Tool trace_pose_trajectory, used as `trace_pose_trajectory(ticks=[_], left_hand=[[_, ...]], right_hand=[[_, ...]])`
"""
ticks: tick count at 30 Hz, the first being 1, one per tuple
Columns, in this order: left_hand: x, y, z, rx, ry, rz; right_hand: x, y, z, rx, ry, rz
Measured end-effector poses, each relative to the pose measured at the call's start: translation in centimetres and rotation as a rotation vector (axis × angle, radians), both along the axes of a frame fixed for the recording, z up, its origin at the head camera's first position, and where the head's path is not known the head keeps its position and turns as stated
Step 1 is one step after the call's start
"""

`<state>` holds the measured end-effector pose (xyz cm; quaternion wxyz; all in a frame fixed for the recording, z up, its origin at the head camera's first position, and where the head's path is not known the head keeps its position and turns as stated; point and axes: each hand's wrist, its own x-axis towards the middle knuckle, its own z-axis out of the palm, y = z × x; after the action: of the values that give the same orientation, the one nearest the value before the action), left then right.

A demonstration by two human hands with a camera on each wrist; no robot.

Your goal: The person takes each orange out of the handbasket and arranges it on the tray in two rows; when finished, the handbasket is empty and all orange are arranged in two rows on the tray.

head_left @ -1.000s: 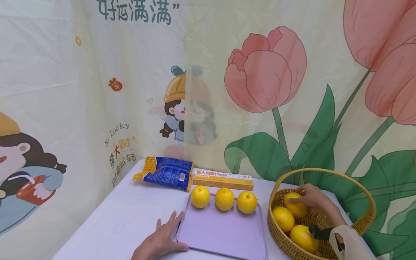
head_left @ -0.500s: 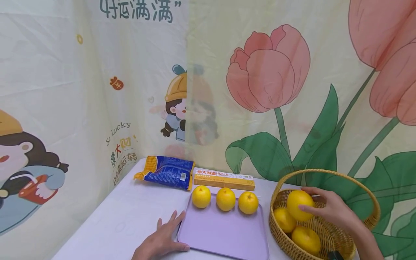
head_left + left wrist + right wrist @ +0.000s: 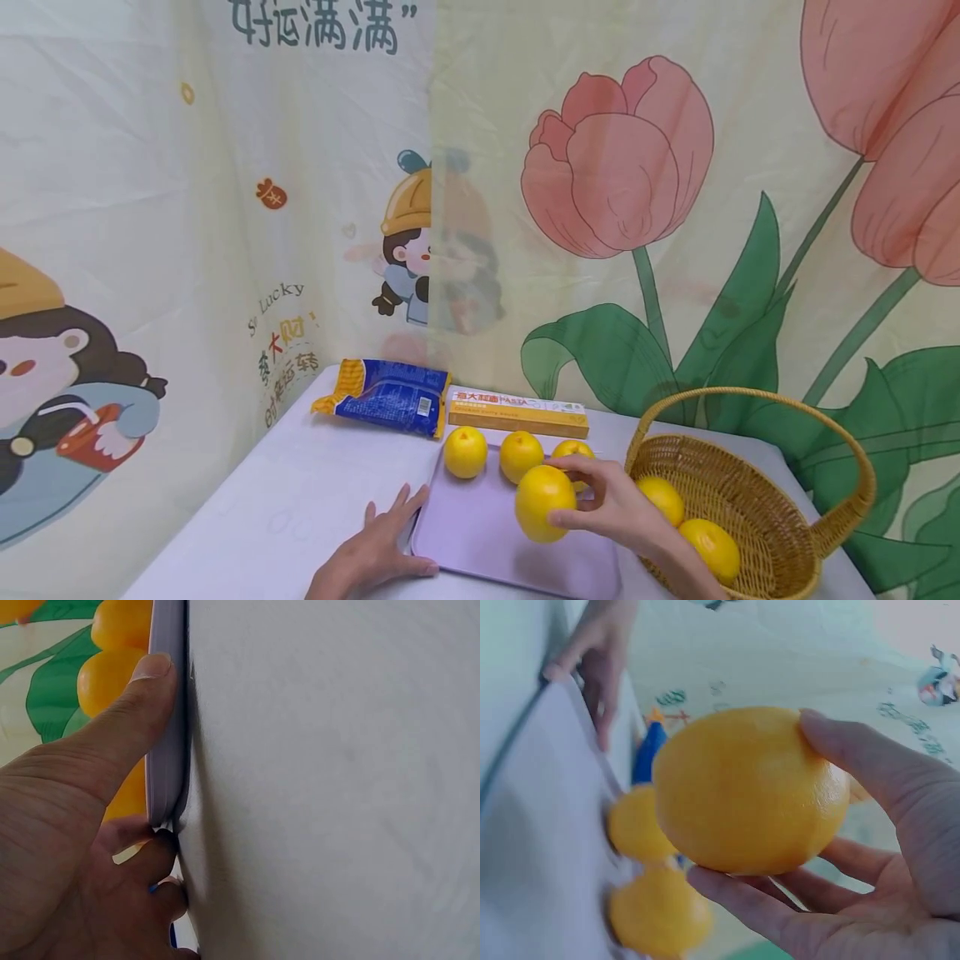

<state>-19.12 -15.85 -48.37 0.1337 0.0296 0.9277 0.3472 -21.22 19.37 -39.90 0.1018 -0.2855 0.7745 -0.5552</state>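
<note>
In the head view my right hand (image 3: 626, 512) pinches a yellow-orange orange (image 3: 543, 503) between thumb and fingers, held above the right half of a lilac tray (image 3: 472, 537). The right wrist view shows that same orange (image 3: 746, 791) close up, the thumb on one side and fingers on the other. Along the tray's far edge sit three more oranges (image 3: 465, 452), the rightmost partly covered by my right hand. My left hand (image 3: 372, 546) rests at the tray's near left corner, fingers spread; its thumb (image 3: 127, 712) touches the tray's rim in the left wrist view.
A wicker basket (image 3: 757, 475) with a tall arched handle stands right of the tray, two oranges (image 3: 711, 550) visible inside. Behind the tray lie a blue packet (image 3: 393, 398) and a long pasta box (image 3: 517, 412). A printed curtain hangs at the back.
My right hand has lifted an orange out of the basket and carried it left, over the tray. The left hand has stayed by the tray's corner.
</note>
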Motion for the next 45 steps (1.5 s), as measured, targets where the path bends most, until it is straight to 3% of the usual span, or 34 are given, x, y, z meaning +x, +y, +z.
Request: trace_pose_trajectory(ticks=[5, 11, 21, 27, 37, 45], left_hand=[[0.0, 0.2, -0.2, 0.022, -0.004, 0.004], [0.0, 0.2, -0.3, 0.022, -0.002, -0.009], [0.5, 0.3, 0.0, 0.009, -0.026, 0.012], [0.5, 0.2, 0.0, 0.012, -0.025, 0.010], [0.3, 0.0, -0.1, 0.007, -0.013, 0.012], [0.2, -0.1, -0.2, 0.008, -0.007, 0.005]], right_hand=[[-0.7, -4.2, -2.5, -0.036, -0.023, -0.015], [-1.0, -8.2, -4.8, -0.001, -0.015, -0.073], [-1.5, -11.1, -7.3, 0.076, 0.027, -0.115], [-1.7, -11.2, -7.8, 0.081, 0.021, -0.107], [-2.6, -11.6, -8.2, 0.107, 0.084, -0.028], [-2.6, -11.9, -8.1, 0.077, 0.000, -0.033]])
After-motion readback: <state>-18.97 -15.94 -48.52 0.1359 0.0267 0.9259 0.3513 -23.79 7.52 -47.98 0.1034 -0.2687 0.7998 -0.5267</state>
